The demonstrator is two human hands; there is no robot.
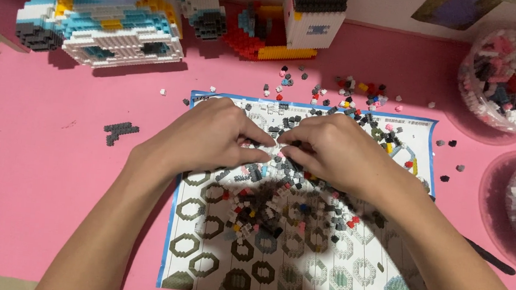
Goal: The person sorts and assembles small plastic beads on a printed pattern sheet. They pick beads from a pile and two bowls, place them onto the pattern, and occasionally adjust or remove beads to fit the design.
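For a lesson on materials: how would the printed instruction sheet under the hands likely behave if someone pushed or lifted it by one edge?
The instruction sheet lies thin and flat on the pink table, so it would probably flop. The loose small bricks on it would likely slide off. Both the left hand and right hand rest over it, probably pinning it against sliding.

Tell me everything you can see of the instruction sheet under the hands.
The instruction sheet is a blue-edged paper printed with rows of octagonal ring diagrams. It lies flat on the pink table. Small loose bricks are scattered over it, and the left hand and right hand rest over its upper part.
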